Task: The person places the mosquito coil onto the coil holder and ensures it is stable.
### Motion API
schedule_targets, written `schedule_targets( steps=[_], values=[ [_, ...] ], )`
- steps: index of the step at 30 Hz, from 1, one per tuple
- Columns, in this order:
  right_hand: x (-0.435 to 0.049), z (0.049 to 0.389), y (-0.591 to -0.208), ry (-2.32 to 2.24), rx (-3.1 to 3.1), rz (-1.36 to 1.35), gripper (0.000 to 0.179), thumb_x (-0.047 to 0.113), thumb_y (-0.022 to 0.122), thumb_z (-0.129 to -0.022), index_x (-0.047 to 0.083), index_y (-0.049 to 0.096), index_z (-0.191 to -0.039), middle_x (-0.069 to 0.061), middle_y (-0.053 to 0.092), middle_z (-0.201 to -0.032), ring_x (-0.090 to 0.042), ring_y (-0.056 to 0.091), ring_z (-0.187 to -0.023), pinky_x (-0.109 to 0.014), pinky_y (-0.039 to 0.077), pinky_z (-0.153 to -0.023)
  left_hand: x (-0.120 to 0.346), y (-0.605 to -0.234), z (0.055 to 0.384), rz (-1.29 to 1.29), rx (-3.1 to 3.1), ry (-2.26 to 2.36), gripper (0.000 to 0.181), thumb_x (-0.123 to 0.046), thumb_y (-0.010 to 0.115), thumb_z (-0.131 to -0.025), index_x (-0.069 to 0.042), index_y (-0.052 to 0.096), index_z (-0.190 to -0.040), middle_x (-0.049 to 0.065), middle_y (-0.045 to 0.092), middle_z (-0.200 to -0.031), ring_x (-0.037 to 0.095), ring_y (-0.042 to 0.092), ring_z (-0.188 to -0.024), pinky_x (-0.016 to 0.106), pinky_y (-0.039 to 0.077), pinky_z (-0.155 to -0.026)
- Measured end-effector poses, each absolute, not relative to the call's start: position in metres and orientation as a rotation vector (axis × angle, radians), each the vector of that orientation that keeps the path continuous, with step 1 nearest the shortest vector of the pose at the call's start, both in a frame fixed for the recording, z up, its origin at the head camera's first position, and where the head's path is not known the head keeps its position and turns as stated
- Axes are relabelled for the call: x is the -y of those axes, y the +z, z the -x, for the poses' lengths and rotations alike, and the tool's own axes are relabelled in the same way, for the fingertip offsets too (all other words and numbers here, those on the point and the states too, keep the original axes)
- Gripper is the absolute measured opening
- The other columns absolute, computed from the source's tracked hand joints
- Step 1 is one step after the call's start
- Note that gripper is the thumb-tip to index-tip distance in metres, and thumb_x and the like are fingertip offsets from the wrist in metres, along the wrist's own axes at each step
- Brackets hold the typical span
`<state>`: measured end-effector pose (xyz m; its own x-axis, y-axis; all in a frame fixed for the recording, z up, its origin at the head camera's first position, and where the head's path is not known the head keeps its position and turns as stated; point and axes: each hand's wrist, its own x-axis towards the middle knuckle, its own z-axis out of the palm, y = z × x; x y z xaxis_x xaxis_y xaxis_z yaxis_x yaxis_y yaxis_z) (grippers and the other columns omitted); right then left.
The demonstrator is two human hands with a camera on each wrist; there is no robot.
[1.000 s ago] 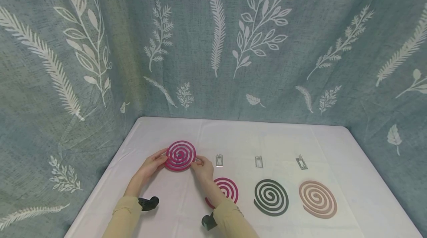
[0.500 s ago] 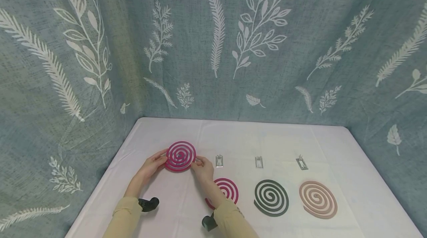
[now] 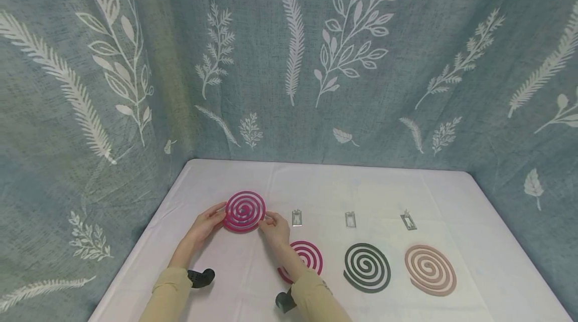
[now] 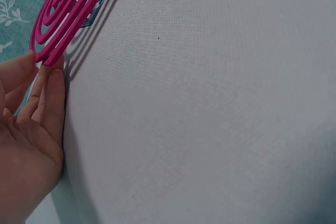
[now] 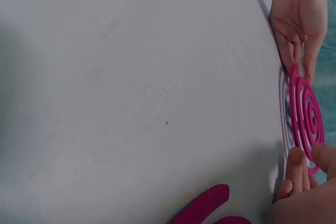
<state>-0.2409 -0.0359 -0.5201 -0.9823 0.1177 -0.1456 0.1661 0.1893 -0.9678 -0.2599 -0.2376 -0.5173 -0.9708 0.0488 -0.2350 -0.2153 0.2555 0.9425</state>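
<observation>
A pink mosquito coil (image 3: 245,210) is held between both hands above the back left of the white table. My left hand (image 3: 203,225) pinches its left edge, with the thumb (image 4: 20,69) on one face and fingers behind the other. At the opposite edge, my right hand (image 3: 277,231) pinches it between thumb and fingers. Beneath the raised coil, a small metal coil stand (image 4: 87,24) shows partly in the left wrist view; the coil's shadow falls on the cloth beside it. Whether coil and stand touch, I cannot tell.
Another pink coil (image 3: 314,254) lies partly under my right forearm. Farther right lie a dark green coil (image 3: 367,263) and a brown coil (image 3: 427,264). Behind these, a row holds three metal stands: one left (image 3: 297,225), one middle (image 3: 350,226), one right (image 3: 411,228). A patterned curtain (image 3: 271,126) borders the table.
</observation>
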Motion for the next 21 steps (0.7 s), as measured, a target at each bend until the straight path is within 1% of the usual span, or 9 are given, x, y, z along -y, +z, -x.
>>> schedule_targets(
  steps=[2,4,6,8,10,11,15,18,21],
  values=[
    [0.035,0.24,-0.52,-1.943,-2.397,-0.281,0.035,0.009,0.067,-0.084,0.001,0.062,-0.118,-0.002,0.061,-0.075,-0.006,0.049,-0.065,-0.017,0.044,-0.06,0.237,-0.517,0.259,0.172,-2.321,1.78,0.053,-0.018,0.044,-0.1,0.002,0.028,-0.146,0.029,0.04,-0.142,0.022,0.051,-0.125,0.028,0.043,-0.103],
    [0.035,0.24,-0.519,-1.931,-2.398,-0.276,0.036,0.01,0.067,-0.084,0.001,0.062,-0.119,-0.002,0.061,-0.076,-0.007,0.049,-0.065,-0.018,0.045,-0.06,0.237,-0.516,0.258,0.196,-2.325,1.779,0.053,-0.017,0.044,-0.101,0.003,0.027,-0.146,0.03,0.039,-0.143,0.029,0.047,-0.129,0.028,0.043,-0.103],
    [0.034,0.239,-0.519,-1.917,-2.4,-0.27,0.037,0.01,0.068,-0.084,0.001,0.062,-0.119,-0.002,0.06,-0.076,-0.007,0.049,-0.065,-0.018,0.045,-0.06,0.237,-0.515,0.256,0.204,-2.306,1.806,0.055,-0.015,0.044,-0.1,0.007,0.023,-0.146,0.032,0.037,-0.143,0.022,0.054,-0.122,0.025,0.045,-0.1],
    [0.034,0.239,-0.518,-1.899,-2.409,-0.256,0.037,0.011,0.068,-0.084,0.001,0.061,-0.119,-0.002,0.06,-0.076,-0.007,0.049,-0.065,-0.018,0.045,-0.06,0.238,-0.514,0.254,0.222,-2.278,1.846,0.056,-0.013,0.044,-0.1,0.009,0.021,-0.146,0.033,0.037,-0.142,0.008,0.06,-0.107,0.018,0.048,-0.094],
    [0.033,0.239,-0.517,-1.884,-2.406,-0.24,0.038,0.011,0.068,-0.084,0.0,0.061,-0.12,-0.002,0.06,-0.077,-0.007,0.049,-0.066,-0.019,0.045,-0.06,0.239,-0.512,0.253,0.236,-2.249,1.885,0.057,-0.011,0.044,-0.1,0.012,0.019,-0.145,0.033,0.04,-0.139,-0.005,0.059,-0.092,0.013,0.05,-0.087],
    [0.032,0.239,-0.517,-1.875,-2.4,-0.234,0.039,0.012,0.068,-0.085,0.0,0.06,-0.121,-0.002,0.06,-0.078,-0.007,0.05,-0.066,-0.019,0.045,-0.061,0.239,-0.511,0.252,0.24,-2.239,1.899,0.057,-0.01,0.044,-0.099,0.012,0.018,-0.145,0.033,0.043,-0.137,-0.009,0.057,-0.087,0.012,0.05,-0.085],
    [0.029,0.239,-0.515,-1.846,-2.37,-0.202,0.042,0.013,0.067,-0.085,-0.002,0.057,-0.123,-0.006,0.063,-0.084,-0.009,0.055,-0.07,-0.021,0.05,-0.065,0.241,-0.507,0.25,0.255,-2.251,1.871,0.057,-0.01,0.043,-0.1,0.014,0.017,-0.144,0.03,0.051,-0.129,-0.009,0.057,-0.083,0.013,0.051,-0.083],
    [0.025,0.238,-0.512,-1.828,-2.368,-0.188,0.045,0.014,0.068,-0.084,-0.005,0.055,-0.123,-0.011,0.066,-0.089,-0.013,0.06,-0.075,-0.026,0.054,-0.07,0.24,-0.502,0.249,0.291,-2.27,1.845,0.058,-0.01,0.041,-0.1,0.015,0.014,-0.144,0.029,0.052,-0.125,-0.007,0.055,-0.082,0.011,0.051,-0.081],
    [0.022,0.236,-0.509,-1.805,-2.378,-0.181,0.046,0.015,0.068,-0.084,-0.005,0.055,-0.124,-0.012,0.067,-0.092,-0.016,0.061,-0.078,-0.029,0.054,-0.073,0.236,-0.495,0.248,0.431,-2.31,1.897,0.057,-0.008,0.04,-0.098,0.016,0.014,-0.143,0.026,0.054,-0.114,-0.003,0.055,-0.077,0.008,0.049,-0.074]
  ],
)
